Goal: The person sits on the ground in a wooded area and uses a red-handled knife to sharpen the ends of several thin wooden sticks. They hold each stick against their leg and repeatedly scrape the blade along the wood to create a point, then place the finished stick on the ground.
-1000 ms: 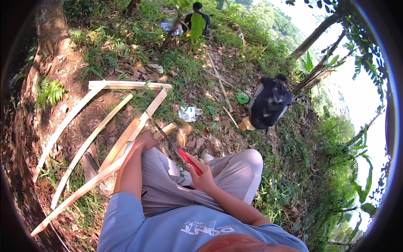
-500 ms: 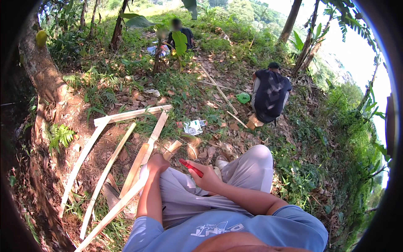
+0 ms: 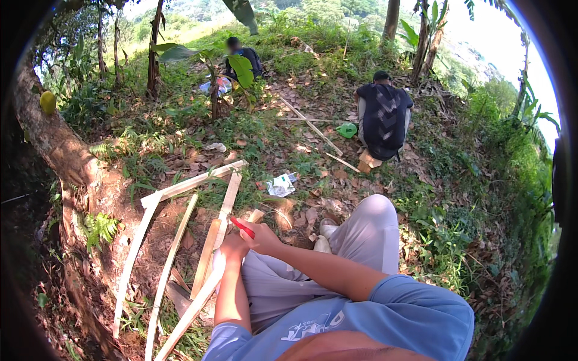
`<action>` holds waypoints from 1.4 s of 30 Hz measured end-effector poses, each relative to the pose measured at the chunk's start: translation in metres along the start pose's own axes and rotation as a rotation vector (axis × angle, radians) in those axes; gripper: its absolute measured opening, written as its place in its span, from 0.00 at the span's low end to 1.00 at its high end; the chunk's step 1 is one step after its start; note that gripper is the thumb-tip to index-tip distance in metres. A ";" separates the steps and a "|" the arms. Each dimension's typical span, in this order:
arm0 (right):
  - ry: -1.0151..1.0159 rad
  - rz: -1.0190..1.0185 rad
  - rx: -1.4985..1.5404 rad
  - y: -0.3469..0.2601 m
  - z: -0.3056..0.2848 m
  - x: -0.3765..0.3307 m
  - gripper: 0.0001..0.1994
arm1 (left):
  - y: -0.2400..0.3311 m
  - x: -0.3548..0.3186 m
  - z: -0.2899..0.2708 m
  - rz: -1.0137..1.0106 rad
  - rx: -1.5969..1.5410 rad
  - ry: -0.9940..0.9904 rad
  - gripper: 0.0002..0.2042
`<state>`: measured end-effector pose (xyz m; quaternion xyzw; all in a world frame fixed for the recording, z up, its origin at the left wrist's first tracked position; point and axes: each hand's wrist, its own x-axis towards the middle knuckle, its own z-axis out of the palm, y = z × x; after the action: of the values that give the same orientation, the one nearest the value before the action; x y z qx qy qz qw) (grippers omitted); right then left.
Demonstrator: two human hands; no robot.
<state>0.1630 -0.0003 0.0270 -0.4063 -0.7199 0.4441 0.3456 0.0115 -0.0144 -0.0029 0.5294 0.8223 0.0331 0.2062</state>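
Closed around a long pale wooden strip (image 3: 191, 314) is my left hand (image 3: 233, 248). One end of the strip slants down to the lower left, and its other end shows just beyond my hands. My right hand (image 3: 262, 238) grips a slim red hand tool (image 3: 243, 228); its exact kind is not clear. The two hands meet over the strip, with the red tool lying above the left hand's knuckles. Beside them on the left, a narrow board (image 3: 206, 257) rests on the ground against another pale strip (image 3: 229, 195).
More strips (image 3: 135, 265) lie at left, joined by a crosswise piece (image 3: 195, 182). Ahead is a white packet (image 3: 281, 185). A person in black (image 3: 385, 120) crouches near a green object (image 3: 347, 130); another person (image 3: 245, 59) sits farther back. A tree trunk (image 3: 57, 135) leans at left.
My right hand has moved left with the red tool, from apart to against my left hand. The view has shifted slightly. My left hand still holds the strip.
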 end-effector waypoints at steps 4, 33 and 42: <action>0.076 -0.024 0.143 0.019 -0.003 0.006 0.22 | -0.015 0.017 0.008 0.032 0.034 -0.018 0.25; -0.073 0.115 -0.128 -0.108 -0.115 -0.130 0.21 | -0.013 -0.014 0.032 0.220 0.015 0.483 0.08; 0.023 -0.021 -0.028 -0.013 -0.002 -0.016 0.22 | -0.029 -0.003 0.040 0.164 0.034 0.427 0.09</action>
<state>0.1677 -0.0173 0.0373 -0.4086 -0.7262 0.4258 0.3526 0.0030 -0.0365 -0.0459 0.5788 0.8020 0.1470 0.0154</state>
